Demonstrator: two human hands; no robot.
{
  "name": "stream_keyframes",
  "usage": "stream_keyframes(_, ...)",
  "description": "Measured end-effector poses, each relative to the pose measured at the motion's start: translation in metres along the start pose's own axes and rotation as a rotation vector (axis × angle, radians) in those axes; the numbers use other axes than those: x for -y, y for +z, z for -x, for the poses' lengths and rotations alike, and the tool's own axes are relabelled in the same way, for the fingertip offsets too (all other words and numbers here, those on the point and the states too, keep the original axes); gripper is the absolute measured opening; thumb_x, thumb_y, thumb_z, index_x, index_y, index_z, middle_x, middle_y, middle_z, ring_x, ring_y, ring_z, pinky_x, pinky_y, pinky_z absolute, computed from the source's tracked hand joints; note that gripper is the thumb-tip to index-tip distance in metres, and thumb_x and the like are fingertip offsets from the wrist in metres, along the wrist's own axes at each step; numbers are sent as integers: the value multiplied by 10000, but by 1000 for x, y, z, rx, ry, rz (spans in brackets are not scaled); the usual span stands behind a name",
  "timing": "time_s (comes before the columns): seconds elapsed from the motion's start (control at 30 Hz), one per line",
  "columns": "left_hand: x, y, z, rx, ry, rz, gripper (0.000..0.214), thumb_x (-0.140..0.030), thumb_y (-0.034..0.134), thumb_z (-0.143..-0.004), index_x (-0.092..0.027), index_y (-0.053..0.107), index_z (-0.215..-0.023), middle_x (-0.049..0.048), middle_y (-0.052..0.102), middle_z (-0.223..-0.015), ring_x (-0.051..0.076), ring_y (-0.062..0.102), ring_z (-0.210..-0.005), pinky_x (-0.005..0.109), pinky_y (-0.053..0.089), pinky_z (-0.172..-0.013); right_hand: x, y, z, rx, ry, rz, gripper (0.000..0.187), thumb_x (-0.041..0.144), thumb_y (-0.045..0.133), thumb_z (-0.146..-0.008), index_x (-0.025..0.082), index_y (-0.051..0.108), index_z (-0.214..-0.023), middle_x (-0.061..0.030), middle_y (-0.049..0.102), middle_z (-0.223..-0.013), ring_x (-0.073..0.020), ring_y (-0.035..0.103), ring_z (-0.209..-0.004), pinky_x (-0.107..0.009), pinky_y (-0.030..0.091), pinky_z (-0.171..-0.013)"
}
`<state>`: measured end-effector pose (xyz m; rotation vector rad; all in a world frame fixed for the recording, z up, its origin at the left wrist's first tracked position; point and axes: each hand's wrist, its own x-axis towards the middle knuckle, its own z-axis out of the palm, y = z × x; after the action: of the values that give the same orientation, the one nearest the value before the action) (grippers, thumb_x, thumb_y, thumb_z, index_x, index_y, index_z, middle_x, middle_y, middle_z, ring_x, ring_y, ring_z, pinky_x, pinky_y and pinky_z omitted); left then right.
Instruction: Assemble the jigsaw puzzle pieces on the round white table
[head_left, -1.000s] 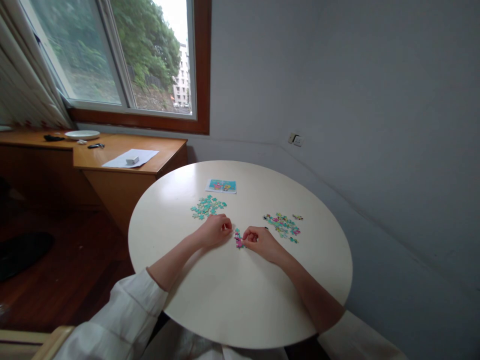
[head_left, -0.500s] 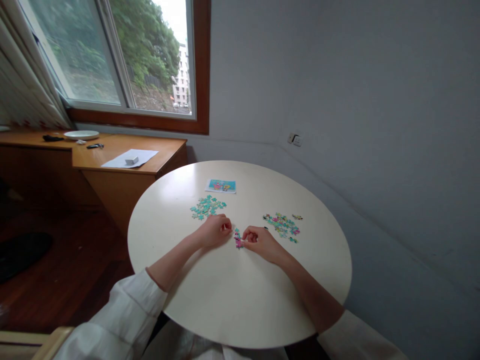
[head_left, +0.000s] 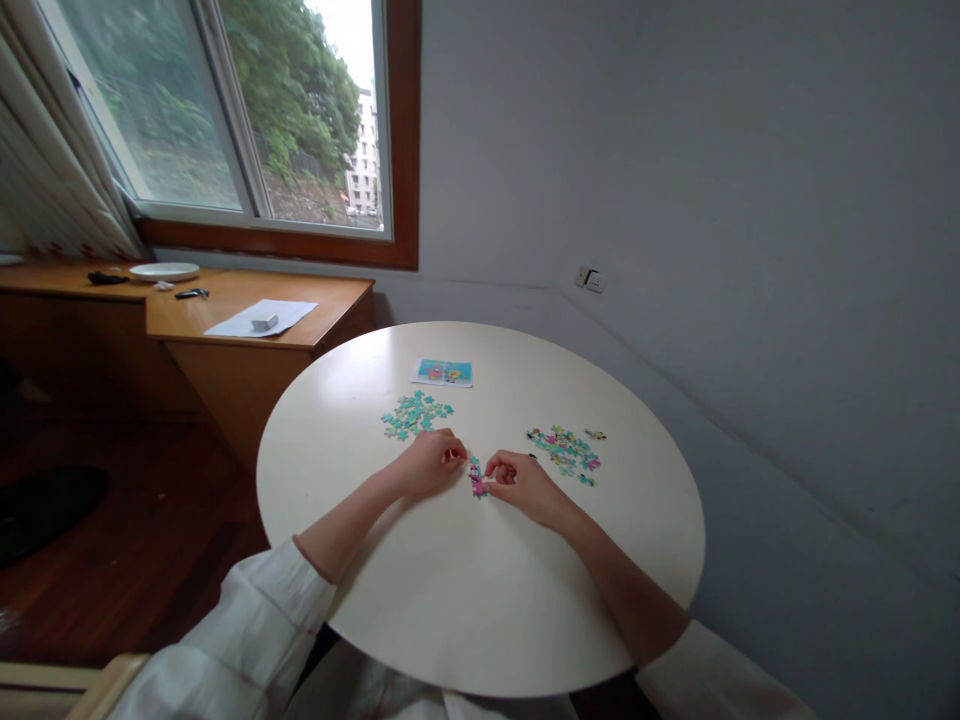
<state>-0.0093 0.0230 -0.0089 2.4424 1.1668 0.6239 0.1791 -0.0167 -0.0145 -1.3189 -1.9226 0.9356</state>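
A short upright strip of joined jigsaw pieces point(head_left: 477, 480), pink, teal and black, lies on the round table between my hands. My left hand point(head_left: 433, 463) is closed, thumb and forefinger pinched near the strip's upper left edge; anything between those fingertips is too small to make out. From the other side, my right hand point(head_left: 520, 484) has its curled fingers and thumb at the strip's right edge, gripping it near the pink part. Beyond my left hand is a loose pile of teal jigsaw pieces point(head_left: 415, 414). A multicoloured pile of pieces point(head_left: 568, 452) lies beyond my right hand.
A small picture card point(head_left: 442, 373) lies at the far side of the white round table point(head_left: 480, 590). To the left, a wooden desk point(head_left: 225, 285) bears a white plate point(head_left: 164, 271), a paper sheet point(head_left: 255, 320) and a small white box point(head_left: 264, 322).
Both hands stay almost in place around the strip, with only slight finger movement. The piles and the card have not moved.
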Motion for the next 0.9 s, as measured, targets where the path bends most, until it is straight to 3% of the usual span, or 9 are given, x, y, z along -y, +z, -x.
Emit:
stream_keyframes(0.27, 5, 4, 2, 17, 107, 45, 268, -118, 464, -723, -204, 691, -836, 36, 585, -823, 104, 547, -696, 207, 417, -696, -6, 0, -1, 9, -31, -7, 150, 271, 602, -674, 155, 564, -760, 66, 417, -522, -64, 356, -493, -182, 271, -468)
stream_keyframes(0.9, 0, 3, 2, 49, 117, 34, 314, -61, 443, -668, -195, 691, -807, 40, 580, -831, 121, 544, -750, 222, 412, -743, -3, -4, 2, 23, -32, 16, 96, 239, 570, -692, 160, 573, -748, 71, 399, -503, -61, 342, -474, -184, 247, -456)
